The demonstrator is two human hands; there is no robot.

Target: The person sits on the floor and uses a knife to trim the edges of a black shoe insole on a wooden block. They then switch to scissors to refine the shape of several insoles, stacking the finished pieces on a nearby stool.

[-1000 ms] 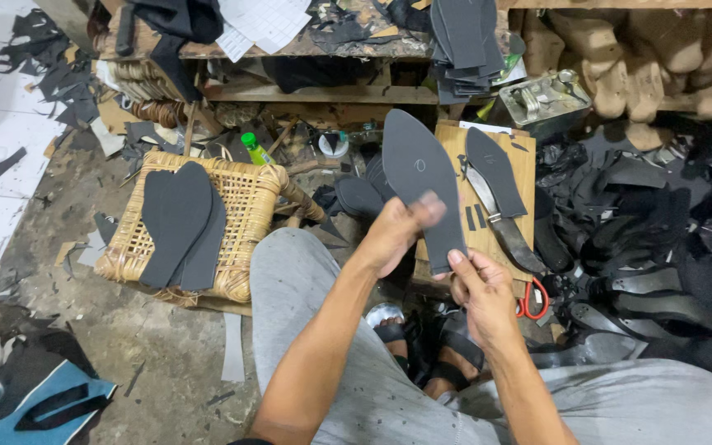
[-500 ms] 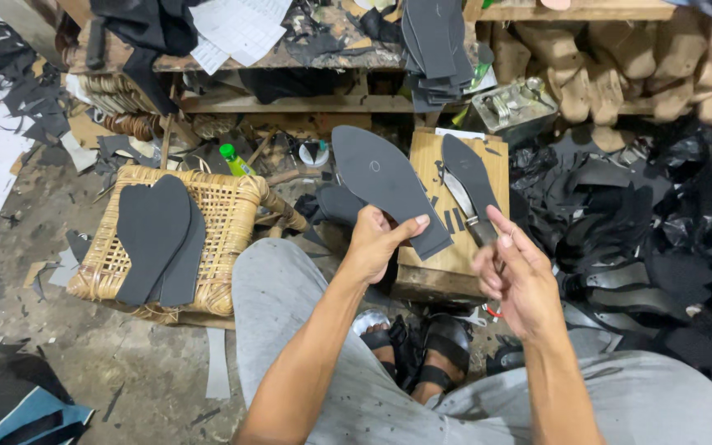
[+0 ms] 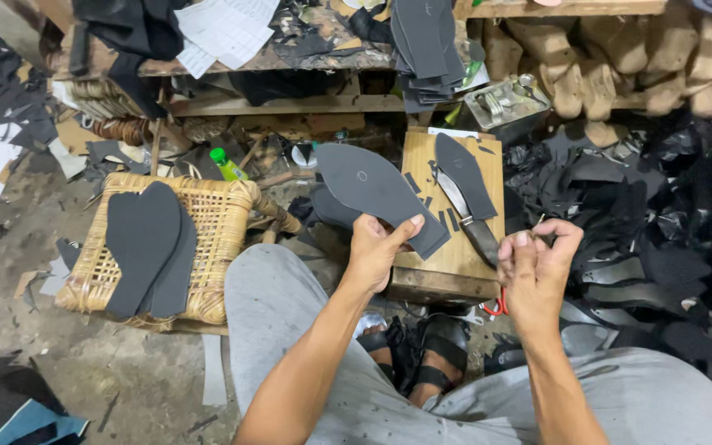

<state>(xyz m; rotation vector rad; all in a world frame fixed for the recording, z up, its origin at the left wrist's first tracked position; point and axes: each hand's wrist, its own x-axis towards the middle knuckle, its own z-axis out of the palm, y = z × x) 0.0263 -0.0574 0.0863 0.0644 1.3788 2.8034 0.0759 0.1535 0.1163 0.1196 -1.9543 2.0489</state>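
From the head camera, your left hand (image 3: 377,247) pinches a dark grey sole cutout (image 3: 377,194) by its narrow end, thumb on top and fingers beneath, so that grip is clenched on the piece. The cutout is flat, matte and foot-shaped, with a small mark near its broad end; it slants up and to the left from your hand, held above the front left corner of the wooden block (image 3: 455,239). Your right hand (image 3: 537,264) hangs just right of the block, fingers curled, thumb and forefinger nipped together; whether they hold anything is too small to tell. On the block lie a second, narrower sole piece (image 3: 465,175), a knife (image 3: 471,218) and a few dark offcuts. To your left, a wicker basket (image 3: 224,222) carries two more dark soles (image 3: 146,247). Black scraps (image 3: 661,214) are heaped on the right.
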